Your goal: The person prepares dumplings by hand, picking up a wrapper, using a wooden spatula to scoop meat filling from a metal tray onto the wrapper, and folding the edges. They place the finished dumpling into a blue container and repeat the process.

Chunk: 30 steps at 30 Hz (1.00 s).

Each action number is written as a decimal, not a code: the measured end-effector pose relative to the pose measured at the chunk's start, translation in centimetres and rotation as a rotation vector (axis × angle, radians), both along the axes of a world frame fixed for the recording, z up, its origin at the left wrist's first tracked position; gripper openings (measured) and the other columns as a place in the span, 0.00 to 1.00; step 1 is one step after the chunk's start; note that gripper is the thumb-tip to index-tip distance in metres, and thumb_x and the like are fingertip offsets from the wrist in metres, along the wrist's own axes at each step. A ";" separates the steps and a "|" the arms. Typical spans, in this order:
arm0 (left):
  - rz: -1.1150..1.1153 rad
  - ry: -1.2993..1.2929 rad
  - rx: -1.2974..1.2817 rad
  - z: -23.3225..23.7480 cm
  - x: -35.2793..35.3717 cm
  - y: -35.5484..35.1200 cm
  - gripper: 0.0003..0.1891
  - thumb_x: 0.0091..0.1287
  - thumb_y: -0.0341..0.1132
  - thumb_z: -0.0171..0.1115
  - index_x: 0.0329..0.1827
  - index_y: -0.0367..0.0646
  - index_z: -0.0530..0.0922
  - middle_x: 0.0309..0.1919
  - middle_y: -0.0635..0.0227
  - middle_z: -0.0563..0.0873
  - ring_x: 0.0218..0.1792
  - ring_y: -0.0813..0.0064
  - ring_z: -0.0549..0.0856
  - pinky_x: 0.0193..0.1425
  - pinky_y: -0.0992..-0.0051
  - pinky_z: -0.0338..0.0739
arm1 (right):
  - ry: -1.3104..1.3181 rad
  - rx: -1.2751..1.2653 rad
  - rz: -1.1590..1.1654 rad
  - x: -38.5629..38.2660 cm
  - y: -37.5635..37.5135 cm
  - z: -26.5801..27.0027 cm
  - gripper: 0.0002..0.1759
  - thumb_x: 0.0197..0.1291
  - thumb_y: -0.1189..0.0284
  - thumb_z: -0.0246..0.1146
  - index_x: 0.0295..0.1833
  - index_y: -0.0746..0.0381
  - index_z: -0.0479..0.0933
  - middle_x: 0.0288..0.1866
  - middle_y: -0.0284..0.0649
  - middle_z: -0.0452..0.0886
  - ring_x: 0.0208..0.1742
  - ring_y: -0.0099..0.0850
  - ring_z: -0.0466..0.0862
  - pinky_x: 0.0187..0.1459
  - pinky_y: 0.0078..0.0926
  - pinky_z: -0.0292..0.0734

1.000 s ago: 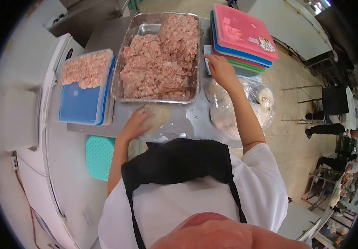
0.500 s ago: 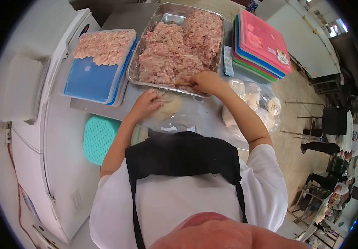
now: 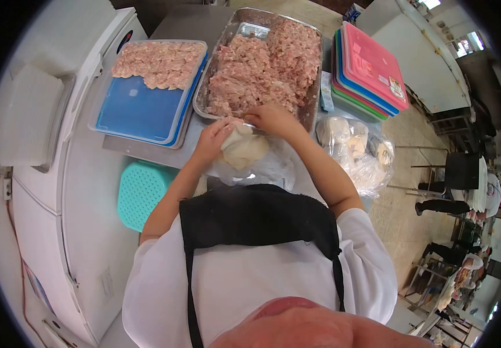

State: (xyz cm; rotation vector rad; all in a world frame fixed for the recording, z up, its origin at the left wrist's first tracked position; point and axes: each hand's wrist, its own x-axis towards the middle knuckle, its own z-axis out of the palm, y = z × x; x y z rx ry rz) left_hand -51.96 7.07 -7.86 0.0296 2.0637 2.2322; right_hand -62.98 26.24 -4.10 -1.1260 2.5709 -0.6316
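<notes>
Both hands work close together at the near edge of a rectangular silver metal pan [image 3: 254, 30]; left hand [image 3: 218, 138] has fingers curled in at the upper left edge of a stack of pale, soft, round dough sheets [image 3: 246, 152]; right hand [image 3: 273, 120] sits just beside it, slightly farther out, fingers drawn narrow; can't tell what either grips, fingertips hide it.

Dough sheets lie below the hands, on crumpled clear plastic film [image 3: 265, 174]; pinkish minced mixture [image 3: 268, 75] is heaped just beyond the fingers.

Left of the hands, a flat blue rectangular plastic tray [image 3: 140, 113] carries rows of small pale-pink filled pieces [image 3: 160, 62], far half only; right of them, a stack of multicoloured rectangular plastic boxes [image 3: 372, 66]; nearer, a clear plastic bag of whitish rounds [image 3: 357, 152].

Step in hand, my read: two-handed finger work on a small portion; next move calls for steady left fingers, light right pinch, sheets kept off the pan rim.
</notes>
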 end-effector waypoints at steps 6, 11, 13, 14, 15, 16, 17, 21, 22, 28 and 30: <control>0.261 -0.399 1.015 3.1 -1.9 1.3 0.19 0.71 0.31 0.50 0.62 0.33 0.68 0.58 0.52 0.78 0.59 0.61 0.79 0.67 0.61 0.73 | -0.350 -0.385 -0.373 0.5 3.8 2.8 0.17 0.65 0.60 0.60 0.46 0.62 0.83 0.30 0.42 0.82 0.34 0.29 0.81 0.39 0.28 0.74; 0.223 -0.248 1.067 4.7 -5.8 2.5 0.23 0.74 0.38 0.46 0.66 0.32 0.65 0.63 0.51 0.74 0.64 0.56 0.74 0.70 0.55 0.67 | -0.170 -0.564 -0.418 2.0 4.1 2.0 0.17 0.66 0.61 0.61 0.50 0.63 0.82 0.31 0.41 0.80 0.35 0.31 0.79 0.39 0.28 0.74; 0.276 -0.196 1.064 8.6 -6.1 3.3 0.27 0.74 0.42 0.41 0.67 0.29 0.63 0.66 0.50 0.71 0.67 0.53 0.71 0.72 0.53 0.64 | 0.014 -0.536 -0.363 2.8 4.0 1.6 0.17 0.65 0.62 0.61 0.52 0.62 0.81 0.33 0.44 0.81 0.37 0.36 0.80 0.40 0.31 0.74; 0.210 -0.225 1.126 8.7 -6.5 2.7 0.32 0.74 0.51 0.41 0.69 0.30 0.60 0.67 0.49 0.70 0.68 0.51 0.68 0.74 0.50 0.59 | 0.099 -0.475 -0.356 3.2 4.1 1.6 0.17 0.64 0.62 0.61 0.52 0.61 0.81 0.35 0.45 0.81 0.39 0.40 0.81 0.41 0.33 0.75; 0.230 -0.253 1.157 8.1 -6.8 2.2 0.33 0.74 0.53 0.41 0.69 0.30 0.60 0.67 0.48 0.70 0.68 0.51 0.68 0.74 0.50 0.58 | 0.181 -0.411 -0.346 3.5 4.3 1.6 0.16 0.64 0.63 0.62 0.52 0.61 0.81 0.36 0.46 0.81 0.40 0.43 0.81 0.42 0.35 0.75; 0.254 -0.275 1.189 7.1 -7.3 1.7 0.35 0.73 0.54 0.41 0.70 0.31 0.60 0.66 0.48 0.70 0.68 0.51 0.68 0.75 0.50 0.57 | 0.145 -0.323 -0.285 3.2 5.2 3.2 0.16 0.64 0.61 0.60 0.49 0.60 0.82 0.38 0.50 0.81 0.42 0.50 0.80 0.44 0.41 0.76; 0.279 -0.294 1.221 5.9 -7.8 1.0 0.36 0.73 0.56 0.42 0.70 0.31 0.60 0.66 0.48 0.70 0.69 0.50 0.68 0.76 0.51 0.56 | 0.135 -0.210 -0.273 2.7 6.1 4.2 0.16 0.64 0.60 0.60 0.48 0.60 0.82 0.38 0.50 0.82 0.42 0.49 0.81 0.44 0.42 0.76; 0.474 -0.138 0.935 3.8 -9.3 -1.3 0.25 0.74 0.46 0.47 0.63 0.32 0.68 0.61 0.52 0.76 0.63 0.56 0.75 0.70 0.54 0.67 | 0.159 0.240 -0.241 1.5 8.1 4.5 0.18 0.65 0.57 0.57 0.38 0.61 0.82 0.36 0.49 0.83 0.41 0.48 0.83 0.43 0.44 0.77; 0.507 -0.112 0.899 3.4 -9.7 -1.8 0.19 0.74 0.39 0.49 0.59 0.33 0.71 0.57 0.55 0.79 0.60 0.59 0.78 0.67 0.57 0.72 | 0.170 0.359 -0.245 1.4 7.5 3.8 0.18 0.64 0.57 0.57 0.37 0.61 0.82 0.36 0.49 0.84 0.40 0.48 0.83 0.43 0.45 0.77; 0.404 -0.054 0.795 1.6 -10.0 -2.5 0.16 0.72 0.31 0.50 0.60 0.35 0.72 0.55 0.58 0.80 0.58 0.63 0.79 0.62 0.63 0.76 | -0.021 0.103 -0.171 1.9 7.3 1.2 0.21 0.65 0.56 0.57 0.34 0.62 0.83 0.31 0.49 0.83 0.35 0.45 0.84 0.39 0.42 0.77; 0.403 -0.109 0.815 1.3 -9.8 -2.3 0.17 0.72 0.29 0.48 0.61 0.34 0.71 0.56 0.57 0.80 0.59 0.62 0.79 0.63 0.62 0.76 | -0.204 -0.058 -0.229 1.5 7.7 1.1 0.22 0.65 0.55 0.57 0.35 0.62 0.83 0.29 0.49 0.83 0.32 0.42 0.83 0.38 0.39 0.76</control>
